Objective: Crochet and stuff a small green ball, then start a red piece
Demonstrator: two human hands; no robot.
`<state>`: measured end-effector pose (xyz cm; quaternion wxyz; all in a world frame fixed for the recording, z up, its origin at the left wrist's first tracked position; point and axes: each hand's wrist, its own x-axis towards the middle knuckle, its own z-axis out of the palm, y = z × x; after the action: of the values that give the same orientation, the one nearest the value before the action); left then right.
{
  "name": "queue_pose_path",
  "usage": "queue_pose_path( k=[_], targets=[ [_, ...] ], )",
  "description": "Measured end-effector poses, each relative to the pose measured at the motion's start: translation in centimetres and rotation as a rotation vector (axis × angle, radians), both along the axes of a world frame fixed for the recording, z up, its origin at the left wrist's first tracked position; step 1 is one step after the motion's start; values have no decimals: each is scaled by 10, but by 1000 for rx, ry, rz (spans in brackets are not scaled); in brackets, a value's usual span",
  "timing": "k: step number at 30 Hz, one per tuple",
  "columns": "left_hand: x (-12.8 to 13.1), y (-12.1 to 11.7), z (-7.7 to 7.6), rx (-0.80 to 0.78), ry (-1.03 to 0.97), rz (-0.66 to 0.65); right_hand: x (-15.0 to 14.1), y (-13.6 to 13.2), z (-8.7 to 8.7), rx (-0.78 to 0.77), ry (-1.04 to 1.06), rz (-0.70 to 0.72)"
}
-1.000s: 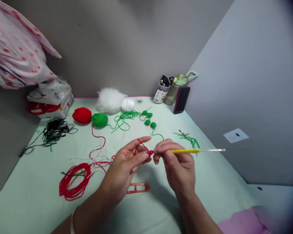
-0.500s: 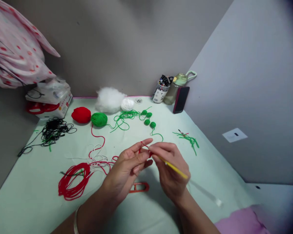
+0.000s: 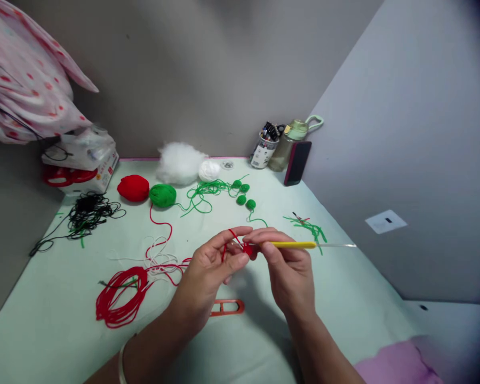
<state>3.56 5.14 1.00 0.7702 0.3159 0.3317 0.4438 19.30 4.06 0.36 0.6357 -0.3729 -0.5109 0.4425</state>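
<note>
My left hand (image 3: 212,266) pinches a small piece of red crochet work (image 3: 248,249) between thumb and fingers, with a strand of red yarn looped over its index finger. My right hand (image 3: 288,261) grips a crochet hook (image 3: 294,245) by its yellow handle. The hook lies nearly level; its metal far end points right, and its other tip meets the red work, partly hidden by my fingers. Red yarn (image 3: 122,298) lies in a loose coil left of my hands. Beneath them on the table is an orange oblong tool (image 3: 228,307).
A red yarn ball (image 3: 133,188), a green yarn ball (image 3: 162,196) and white stuffing (image 3: 180,162) stand at the back. Several small green balls (image 3: 241,200) lie ahead. Tangled black cord (image 3: 90,216) is left, green scraps (image 3: 310,226) right. A phone (image 3: 297,163) leans by a bottle (image 3: 282,152).
The crochet hook has swung from slanting down to the right to nearly level. My right hand has turned with it, and the red work shows more between my fingers.
</note>
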Motion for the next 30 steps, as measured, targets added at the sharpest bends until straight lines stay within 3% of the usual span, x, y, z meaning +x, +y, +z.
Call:
queue_pose_path(
  k=[4, 7, 10, 13, 17, 19, 21, 23, 25, 30],
  targets=[
    [1, -1, -2, 25, 55, 19, -1, -3, 0, 77, -148, -63],
    [3, -2, -3, -22, 44, 78, -5, -8, -1, 266, -502, -178],
    [5, -1, -2, -153, -111, 57, -7, -12, -3, 441, -773, -264],
    [2, 2, 0, -251, -223, -10, -4, -8, -3, 361, -560, -281],
    [-2, 4, 0, -199, -162, 55, 1, 1, 2, 112, -92, -193],
    [0, 1, -2, -98, -74, 122, 0, 2, 4, 76, -91, -125],
    [3, -2, -3, -17, 1, 163, -5, -2, 3, 164, -290, -148],
    [7, -5, -3, -14, 13, 133, -8, -6, 2, 331, -525, -246],
    [8, -4, -2, -53, -11, 55, -9, -9, 0, 417, -597, -306],
    [1, 1, 3, -83, -23, -20, 0, -4, 1, 138, -167, -135]
  ],
)
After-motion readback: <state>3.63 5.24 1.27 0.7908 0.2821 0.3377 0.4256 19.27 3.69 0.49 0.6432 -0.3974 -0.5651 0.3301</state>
